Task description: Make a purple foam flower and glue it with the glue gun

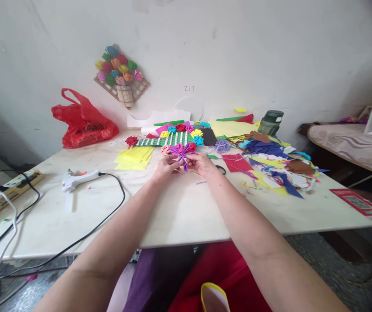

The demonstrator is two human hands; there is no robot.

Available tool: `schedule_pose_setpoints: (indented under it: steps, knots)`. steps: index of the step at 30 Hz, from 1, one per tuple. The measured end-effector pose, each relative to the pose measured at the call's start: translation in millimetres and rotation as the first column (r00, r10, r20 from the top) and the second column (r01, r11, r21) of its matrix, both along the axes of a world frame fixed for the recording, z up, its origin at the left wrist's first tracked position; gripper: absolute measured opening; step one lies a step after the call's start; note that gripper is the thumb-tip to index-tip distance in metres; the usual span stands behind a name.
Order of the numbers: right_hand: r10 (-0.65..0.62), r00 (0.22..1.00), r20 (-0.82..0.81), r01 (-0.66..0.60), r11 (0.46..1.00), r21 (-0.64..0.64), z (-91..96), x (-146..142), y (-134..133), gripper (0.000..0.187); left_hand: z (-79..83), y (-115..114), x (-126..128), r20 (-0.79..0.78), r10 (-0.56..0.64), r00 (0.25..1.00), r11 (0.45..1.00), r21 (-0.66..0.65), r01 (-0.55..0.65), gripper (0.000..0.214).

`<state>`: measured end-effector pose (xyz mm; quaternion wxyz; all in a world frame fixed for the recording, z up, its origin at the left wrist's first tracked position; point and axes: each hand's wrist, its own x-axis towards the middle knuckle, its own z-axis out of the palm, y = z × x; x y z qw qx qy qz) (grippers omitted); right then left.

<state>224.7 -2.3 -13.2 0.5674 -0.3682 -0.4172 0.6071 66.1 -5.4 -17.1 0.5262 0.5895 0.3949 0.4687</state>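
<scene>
White table: coloured paper scraps strewn over its far right side.
Red plastic bag: slumped against the wall, far left.
Woven mat: green and white, edged with paper flowers, just beyond the hands.
Glue gun: lying flat (cord attached), well left of the hands.
Left hand: fingers pinched on the purple paper flower.
Right hand: closed on it likewise.
Purple paper flower: between both hands, over mid-table.

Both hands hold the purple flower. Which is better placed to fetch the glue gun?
Left, likely: the glue gun lies on the table out past the left hand; the right hand would have to cross the flower.
</scene>
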Motion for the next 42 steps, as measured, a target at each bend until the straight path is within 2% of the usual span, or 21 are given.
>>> schedule_pose_setpoints:
  steps: [2,4,9,14,23,26,32,42]
  knots:
    - [0.037,0.999,0.018,-0.037,0.999,0.017,0.5,1.5,-0.7,0.010,2.3,-1.9,-1.4,0.139,-0.107,0.985,0.988,-0.096,0.121,0.040]
    - [0.086,0.995,0.045,-0.086,0.996,0.007,1.6,2.5,-1.8,0.012,2.9,-1.9,-2.9,0.225,-0.155,0.962,0.975,-0.125,0.186,0.033]
    - [0.174,0.976,0.132,-0.173,0.985,-0.017,3.4,4.7,-4.0,0.010,-1.6,1.6,-4.3,0.271,-0.169,0.948,0.968,-0.134,0.211,0.025]
    - [0.196,0.963,0.183,-0.195,0.980,-0.025,2.3,6.2,-4.0,0.005,-1.6,-0.2,-4.4,0.276,-0.161,0.947,0.966,-0.151,0.209,0.019]
    - [0.191,0.960,0.206,-0.190,0.981,-0.029,4.5,5.3,-5.6,0.012,-1.6,2.6,-6.0,0.355,-0.244,0.902,0.940,-0.144,0.310,0.017]
    - [0.215,0.962,0.171,-0.212,0.977,-0.035,5.4,5.6,-5.9,0.015,-1.9,2.6,-5.3,0.405,-0.215,0.889,0.943,-0.149,0.296,0.017]
    - [0.167,0.973,0.162,-0.166,0.986,-0.018,4.6,3.5,-5.2,0.017,-1.3,3.3,-4.3,0.474,-0.092,0.875,0.949,-0.225,0.222,0.014]
    - [0.156,0.979,0.132,-0.154,0.988,-0.027,9.7,2.3,-9.5,0.023,3.3,0.2,-3.8,0.480,-0.116,0.869,0.940,-0.230,0.252,0.018]
